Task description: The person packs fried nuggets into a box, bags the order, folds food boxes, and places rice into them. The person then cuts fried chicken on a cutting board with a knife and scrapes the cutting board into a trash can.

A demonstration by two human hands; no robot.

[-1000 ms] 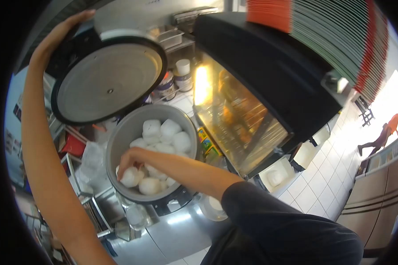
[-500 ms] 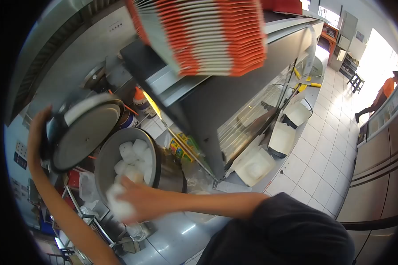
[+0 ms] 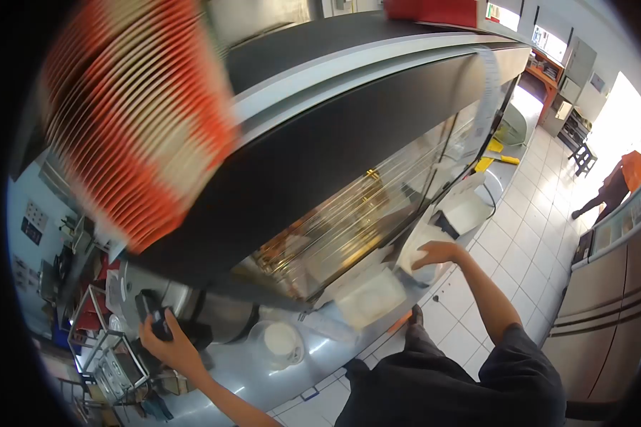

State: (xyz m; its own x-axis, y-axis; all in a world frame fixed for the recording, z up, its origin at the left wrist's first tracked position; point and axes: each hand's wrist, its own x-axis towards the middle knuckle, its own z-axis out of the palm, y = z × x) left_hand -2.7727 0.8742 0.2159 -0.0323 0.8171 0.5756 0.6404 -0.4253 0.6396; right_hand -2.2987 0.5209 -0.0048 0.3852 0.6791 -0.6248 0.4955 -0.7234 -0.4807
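Note:
My left hand [image 3: 167, 340] is closed round the black handle [image 3: 153, 313] of the pot's lid [image 3: 171, 293]. That lid now lies over the big metal pot [image 3: 224, 314], hiding its inside. My right hand [image 3: 438, 254] reaches across the counter to a white tub [image 3: 421, 242], its fingers curled at the rim. Nearer to me is another white tub [image 3: 370, 297], and beyond is a third tub [image 3: 463, 203]. A clear bowl [image 3: 295, 359] beside the pot has a white rounded lump [image 3: 281, 339] in it.
A glass-fronted display case [image 3: 320, 178] stands along the counter [image 3: 249, 384]. Close overhead hangs a blurred stack of red-and-white striped cartons [image 3: 142, 128]. Yellow-handled tools [image 3: 495, 156] lie farther along. A person in orange [image 3: 630, 174] is by the fridge at the far right.
The lid has come down from its raised position onto the pot. My right hand has left the pot, without the white lump it held, and moved right to the tub. My view has turned.

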